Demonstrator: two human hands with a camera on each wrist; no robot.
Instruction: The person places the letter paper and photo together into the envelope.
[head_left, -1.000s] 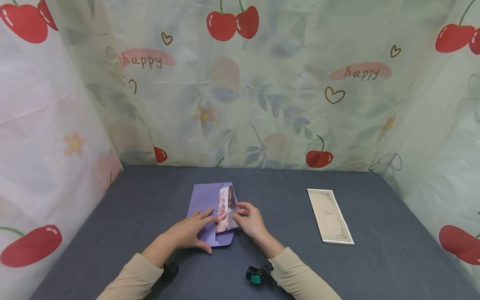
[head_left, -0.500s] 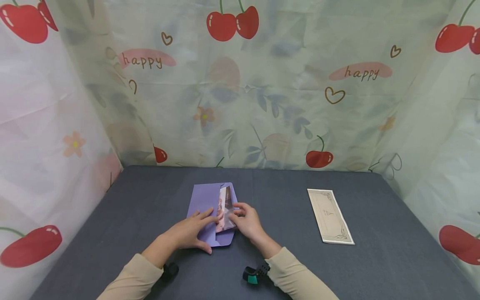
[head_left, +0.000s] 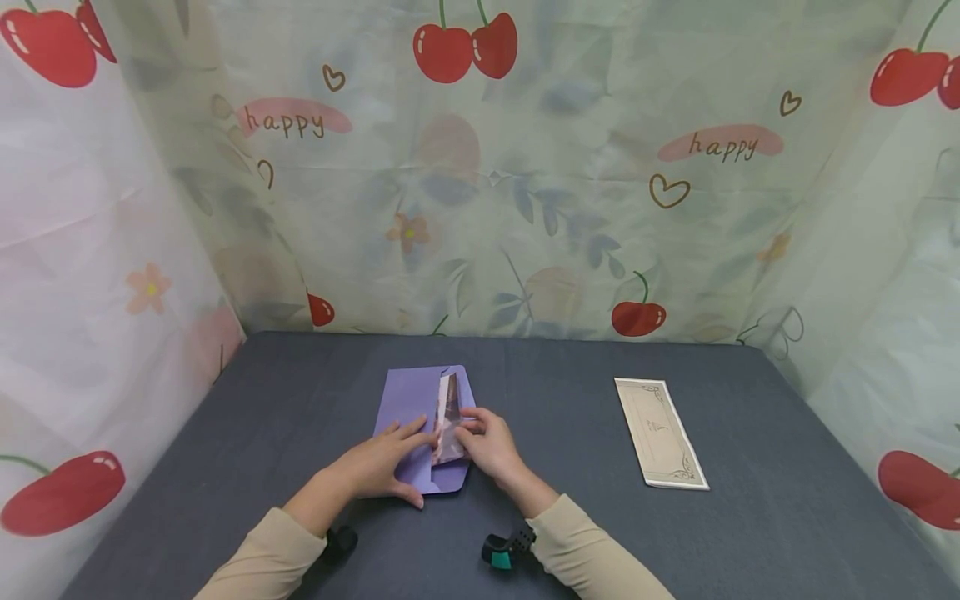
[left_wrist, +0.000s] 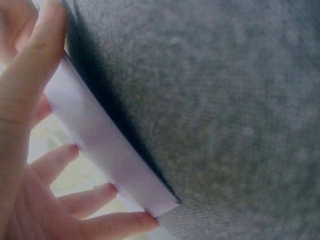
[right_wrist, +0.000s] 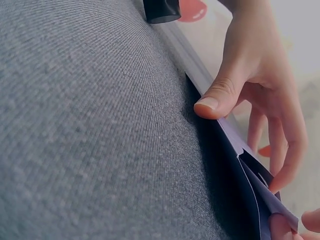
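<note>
- Pinching at the right edge of a picture card (head_left: 449, 417), the right hand (head_left: 489, 443) has thumb and fingers bent together.
- Left hand (head_left: 384, 460) rests with spread fingers on a purple envelope (head_left: 408, 392), flat on the dark tablecloth (head_left: 555, 400).
- Head view alone shows the card's printed face, over the envelope's right part; how far it is tucked in, I cannot tell.
- Right wrist view adds a dark gap at the envelope's edge.
- Left wrist view shows left fingertips touching the envelope's border.
- Only the head view shows the cream leaflet (head_left: 660, 433), well apart on the right.
</note>
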